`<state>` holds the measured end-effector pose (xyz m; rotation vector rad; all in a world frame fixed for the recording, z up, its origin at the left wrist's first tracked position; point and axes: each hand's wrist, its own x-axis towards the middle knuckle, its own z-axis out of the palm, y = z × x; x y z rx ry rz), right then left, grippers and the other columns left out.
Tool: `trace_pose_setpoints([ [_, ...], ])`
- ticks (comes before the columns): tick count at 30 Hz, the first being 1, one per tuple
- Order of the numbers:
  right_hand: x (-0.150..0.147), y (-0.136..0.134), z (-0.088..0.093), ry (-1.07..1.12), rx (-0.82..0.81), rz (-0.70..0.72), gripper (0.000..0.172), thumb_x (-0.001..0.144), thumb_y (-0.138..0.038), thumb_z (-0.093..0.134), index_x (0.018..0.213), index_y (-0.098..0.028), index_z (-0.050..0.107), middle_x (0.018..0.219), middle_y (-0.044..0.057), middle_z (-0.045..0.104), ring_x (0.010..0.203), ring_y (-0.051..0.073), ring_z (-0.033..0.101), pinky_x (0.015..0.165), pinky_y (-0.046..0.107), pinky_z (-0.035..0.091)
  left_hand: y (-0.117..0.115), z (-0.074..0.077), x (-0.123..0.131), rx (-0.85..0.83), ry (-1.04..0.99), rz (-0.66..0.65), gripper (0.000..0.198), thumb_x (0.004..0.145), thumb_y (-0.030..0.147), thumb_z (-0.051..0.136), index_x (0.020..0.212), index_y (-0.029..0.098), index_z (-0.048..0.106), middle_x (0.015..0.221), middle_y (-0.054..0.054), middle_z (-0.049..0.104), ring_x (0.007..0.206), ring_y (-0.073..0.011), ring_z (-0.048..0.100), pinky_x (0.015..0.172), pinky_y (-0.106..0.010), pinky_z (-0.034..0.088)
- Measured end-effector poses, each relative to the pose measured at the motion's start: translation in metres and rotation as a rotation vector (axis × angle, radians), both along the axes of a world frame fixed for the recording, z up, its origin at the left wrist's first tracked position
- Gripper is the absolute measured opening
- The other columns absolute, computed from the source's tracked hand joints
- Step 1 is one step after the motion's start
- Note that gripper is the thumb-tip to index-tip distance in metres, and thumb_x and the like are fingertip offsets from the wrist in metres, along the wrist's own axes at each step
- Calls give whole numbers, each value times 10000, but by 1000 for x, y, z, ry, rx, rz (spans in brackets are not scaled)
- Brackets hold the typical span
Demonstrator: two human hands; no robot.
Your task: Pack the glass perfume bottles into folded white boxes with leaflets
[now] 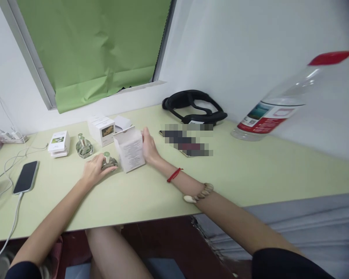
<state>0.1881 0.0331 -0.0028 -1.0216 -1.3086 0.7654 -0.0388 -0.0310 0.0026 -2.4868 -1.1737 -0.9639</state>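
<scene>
My left hand (94, 170) is wrapped round a small glass bottle (107, 159) with a silvery cap, low over the pale green table (128, 201). Just right of it, my right hand (149, 146) holds the right side of a white box (130, 152) with small print on its front; the box's top flap stands up. A second glass bottle (84, 147) stands behind my left hand. Beyond it is another white box (102, 130) with a dark picture. At the left sits a flatter white box (58, 143) with a green picture.
A phone (26, 177) on a white cable lies at the left, near a power strip (13, 138). Behind my right hand are a black headset (194, 106) and a blurred-out flat item (186, 145). A large clear bottle (267, 112) with a red cap stands at the right.
</scene>
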Motion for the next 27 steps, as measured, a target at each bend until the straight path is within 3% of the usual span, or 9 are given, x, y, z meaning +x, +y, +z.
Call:
trace_pose_setpoints([
  [3,-4,-7,0,-144,50,-59,643,776,-825,374,708,-206,532,646,26,601,656,214,576,629,310,452,-1,0,1,67,32,-20,518,872,702,399,837,192,486,729,-28,626,637,-155,617,515,-244,387],
  [7,-7,-9,0,-155,49,80,626,744,-785,497,896,-184,591,841,68,679,759,238,619,660,312,469,-2,3,0,85,-54,10,533,871,701,411,872,180,524,704,-28,628,602,-152,617,542,-251,429],
  [11,-5,-9,0,-184,117,101,645,739,-775,539,1017,-193,549,920,73,673,818,238,623,703,322,497,-5,6,-4,57,-277,8,493,891,655,440,933,172,534,814,-66,658,655,-162,638,589,-270,477],
  [15,-8,-15,-1,-318,115,211,680,747,-684,629,1213,-217,462,1062,78,673,845,230,654,739,342,534,-7,8,-3,147,-401,18,494,936,644,314,883,189,500,872,-87,651,774,-180,651,660,-305,507],
  [21,-20,-35,1,-615,62,435,471,851,-482,611,1221,-205,517,1016,84,710,843,278,706,726,357,561,-9,16,-1,352,-293,-71,560,928,673,265,954,197,560,825,-76,664,755,-182,641,682,-316,458],
  [25,-24,-44,5,-661,87,442,381,893,-417,567,1217,-219,545,1034,74,714,872,277,709,752,350,558,-12,18,-5,543,-156,-106,533,923,670,309,958,231,609,793,-40,661,723,-162,626,700,-313,406],
  [27,-24,-45,7,-687,115,410,371,891,-365,566,1234,-225,538,1067,71,708,892,280,704,764,358,553,-12,18,-4,658,-154,-63,536,918,682,302,921,244,612,765,-33,644,712,-167,610,722,-328,392],
])
